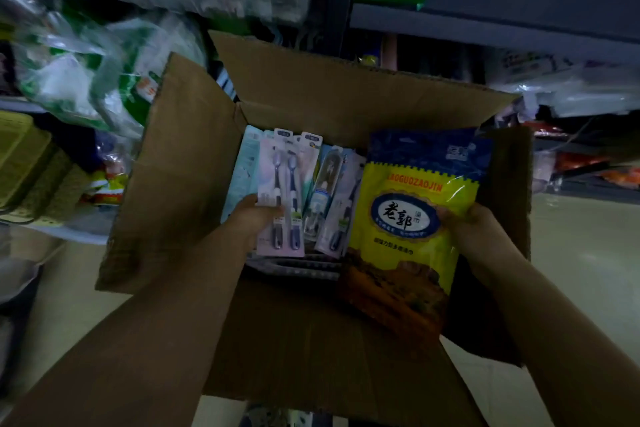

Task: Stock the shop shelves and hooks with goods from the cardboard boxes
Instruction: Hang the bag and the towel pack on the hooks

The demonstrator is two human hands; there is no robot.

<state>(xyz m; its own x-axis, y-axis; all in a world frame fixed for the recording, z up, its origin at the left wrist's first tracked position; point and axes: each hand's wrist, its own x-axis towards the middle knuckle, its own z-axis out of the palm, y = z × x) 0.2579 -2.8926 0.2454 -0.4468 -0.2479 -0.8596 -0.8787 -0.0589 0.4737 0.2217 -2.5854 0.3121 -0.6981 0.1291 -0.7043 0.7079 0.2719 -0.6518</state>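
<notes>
Head view: left hand pinching toothbrush pack inside cardboard box; right hand gripping yellow bag by its edge. Probably light, crinkly, slippery; best held by the sides.

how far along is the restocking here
Early to middling. Shelves behind already hold goods. In hand: left hand grips a toothbrush pack, right hand a yellow pouch. Left: the box still holds more toothbrush packs.
</notes>
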